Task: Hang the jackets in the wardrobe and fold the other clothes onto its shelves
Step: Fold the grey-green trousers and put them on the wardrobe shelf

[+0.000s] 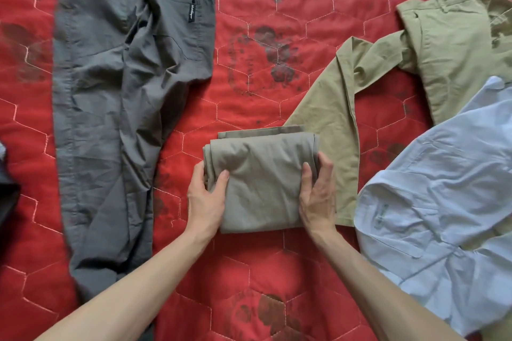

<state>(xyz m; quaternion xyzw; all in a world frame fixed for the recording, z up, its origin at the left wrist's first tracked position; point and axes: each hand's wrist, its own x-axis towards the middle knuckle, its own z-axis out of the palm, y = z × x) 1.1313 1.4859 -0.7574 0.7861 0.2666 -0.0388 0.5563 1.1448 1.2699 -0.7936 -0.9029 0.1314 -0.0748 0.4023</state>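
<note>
A folded grey-beige garment (263,180) lies at the centre of a red quilted bedspread (249,50), a compact rectangle with its layered edges showing along the far side and at the left. The left hand (206,199) grips its left edge, thumb on top of the cloth and fingers curled round the stacked folds; the right hand (318,196) grips the right edge in the same way, thumb lying on the top face and fingers wrapped down the side. Both bare forearms reach in from about 6 o'clock. Touching the bundle at 3 o'clock, and partly under its right edge, is a sleeve of a khaki shirt (443,50), whose body spreads out towards 2 o'clock with the collar near the top right corner. A white shirt (443,202) lies over the lower part of the khaki one, at 3 to 4 o'clock from the bundle, collar towards the near side. At 9 to 11 o'clock, well apart from the bundle, dark grey trousers (110,91) lie flat and lengthwise, a small black label on the back pocket. A dark piece of fabric (7,196) shows at the left edge; what it is cannot be told.
</note>
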